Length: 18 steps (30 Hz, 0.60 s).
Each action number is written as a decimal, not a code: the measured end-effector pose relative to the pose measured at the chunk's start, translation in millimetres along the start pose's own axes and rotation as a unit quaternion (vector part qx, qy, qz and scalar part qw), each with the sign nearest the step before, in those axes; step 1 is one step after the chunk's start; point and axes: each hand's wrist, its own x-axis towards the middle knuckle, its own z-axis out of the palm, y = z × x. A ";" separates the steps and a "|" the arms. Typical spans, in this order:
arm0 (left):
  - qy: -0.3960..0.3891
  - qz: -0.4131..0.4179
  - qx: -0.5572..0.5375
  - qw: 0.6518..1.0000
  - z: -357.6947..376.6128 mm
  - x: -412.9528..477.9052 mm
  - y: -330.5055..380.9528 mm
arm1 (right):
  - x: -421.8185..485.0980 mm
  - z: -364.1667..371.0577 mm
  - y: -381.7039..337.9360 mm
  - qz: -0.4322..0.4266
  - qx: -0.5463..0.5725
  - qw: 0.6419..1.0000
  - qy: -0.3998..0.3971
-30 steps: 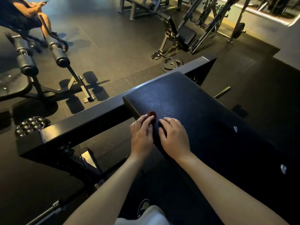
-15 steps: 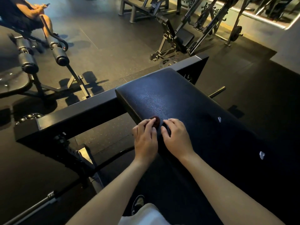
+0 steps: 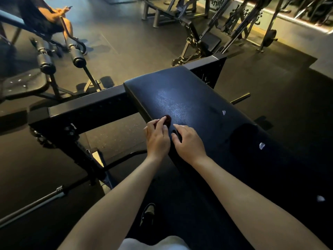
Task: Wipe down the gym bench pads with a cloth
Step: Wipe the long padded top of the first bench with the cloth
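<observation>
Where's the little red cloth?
In the head view, the red cloth lies on the black bench pad near its left edge, under the fingertips of the left hand, with the right hand close beside it.

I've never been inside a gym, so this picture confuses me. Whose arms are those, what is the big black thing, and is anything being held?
There is no machine doing the work here, just a person. The camera sits on that person's head and looks forward and down, so you see their own two bare arms reaching out from the bottom of the picture.

The big black thing is a bench pad, a soft cushion people lie on to exercise. It sits on a black steel frame.

The left hand has its fingertips on a small dark red thing lying on the pad. That may be the wiping cloth, but the light is too dim to be sure. The right hand rests on the pad beside it, and I cannot tell whether it holds anything.

Far away at the top left, another person sits on a different machine.
</observation>
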 end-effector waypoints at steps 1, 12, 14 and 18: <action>-0.007 0.013 -0.001 1.000 1.5 -9.9 0.4 | -5.4 -3.3 0.8 0.001 0.005 1.000 -0.003; -0.112 0.086 -0.089 0.986 3.5 -27.3 59.8 | -4.5 -40.4 2.5 0.120 0.230 0.962 0.082; -0.168 0.089 -0.087 0.978 10.4 -15.3 70.8 | 6.2 -48.2 12.9 0.138 0.223 0.957 0.124; -0.214 0.160 0.021 0.963 31.6 16.2 65.5 | 22.7 -56.5 38.0 0.133 0.109 0.970 0.170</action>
